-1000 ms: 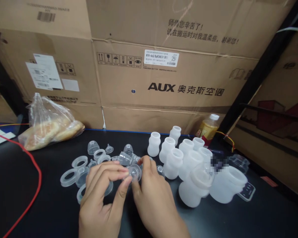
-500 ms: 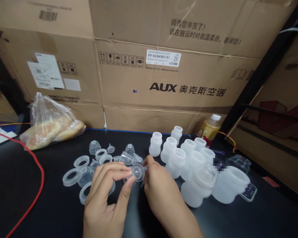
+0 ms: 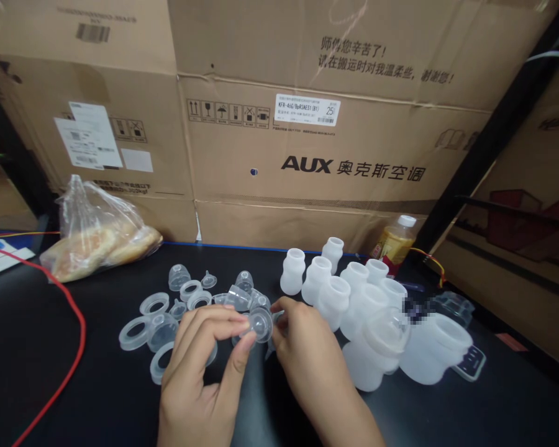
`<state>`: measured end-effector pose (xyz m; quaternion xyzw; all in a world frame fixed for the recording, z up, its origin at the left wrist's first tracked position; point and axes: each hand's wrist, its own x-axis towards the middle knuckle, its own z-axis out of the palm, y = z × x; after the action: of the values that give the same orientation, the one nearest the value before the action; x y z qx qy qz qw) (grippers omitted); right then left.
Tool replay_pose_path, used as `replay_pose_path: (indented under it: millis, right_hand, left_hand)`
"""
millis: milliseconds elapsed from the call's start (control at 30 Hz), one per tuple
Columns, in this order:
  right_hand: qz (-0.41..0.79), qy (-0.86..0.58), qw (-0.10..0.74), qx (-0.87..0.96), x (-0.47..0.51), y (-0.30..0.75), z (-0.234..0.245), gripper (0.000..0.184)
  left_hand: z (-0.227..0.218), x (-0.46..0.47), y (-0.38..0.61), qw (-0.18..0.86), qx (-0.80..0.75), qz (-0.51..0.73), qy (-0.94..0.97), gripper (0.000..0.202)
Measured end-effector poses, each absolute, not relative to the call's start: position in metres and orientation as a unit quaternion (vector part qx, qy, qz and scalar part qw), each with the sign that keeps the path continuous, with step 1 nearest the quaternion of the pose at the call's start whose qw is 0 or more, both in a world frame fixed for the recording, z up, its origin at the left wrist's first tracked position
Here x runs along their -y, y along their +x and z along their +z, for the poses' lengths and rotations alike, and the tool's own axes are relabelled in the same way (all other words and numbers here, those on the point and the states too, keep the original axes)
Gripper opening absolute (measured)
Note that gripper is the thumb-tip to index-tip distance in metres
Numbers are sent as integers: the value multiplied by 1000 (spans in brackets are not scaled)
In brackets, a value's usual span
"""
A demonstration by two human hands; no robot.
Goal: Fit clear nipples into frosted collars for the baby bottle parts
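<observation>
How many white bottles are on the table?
10. The white plastic bottles stand in a bunch to the right of the right hand on the black table; the rightmost one lies on its side. Another could be hidden behind them.

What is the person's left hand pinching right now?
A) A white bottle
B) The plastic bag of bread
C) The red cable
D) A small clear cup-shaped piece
D: the left hand grips a small clear cup-shaped piece up off the table, held from both sides.
</observation>
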<state>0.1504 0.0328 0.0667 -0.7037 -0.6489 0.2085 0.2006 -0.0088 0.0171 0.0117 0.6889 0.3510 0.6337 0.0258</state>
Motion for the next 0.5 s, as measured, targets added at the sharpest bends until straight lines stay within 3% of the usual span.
replay_pose_path:
  millis: [300, 367, 433, 500]
  right_hand:
    - [167, -672, 308, 653, -21, 158, 62, 27]
    - [149, -637, 356, 667, -6, 177, 70, 28]
    - [95, -530, 462, 704, 12, 203, 85, 22]
    - [-17, -499, 520, 693, 26, 230, 106, 29]
  left_hand:
    - [9, -18, -10, 21, -357, 628, 691, 28]
    - [9, -18, -9, 25, -361, 628, 689, 29]
    - [9, -18, -9, 29, -363, 632, 684, 28]
    - [10, -18, -9, 34, -364, 636, 680, 28]
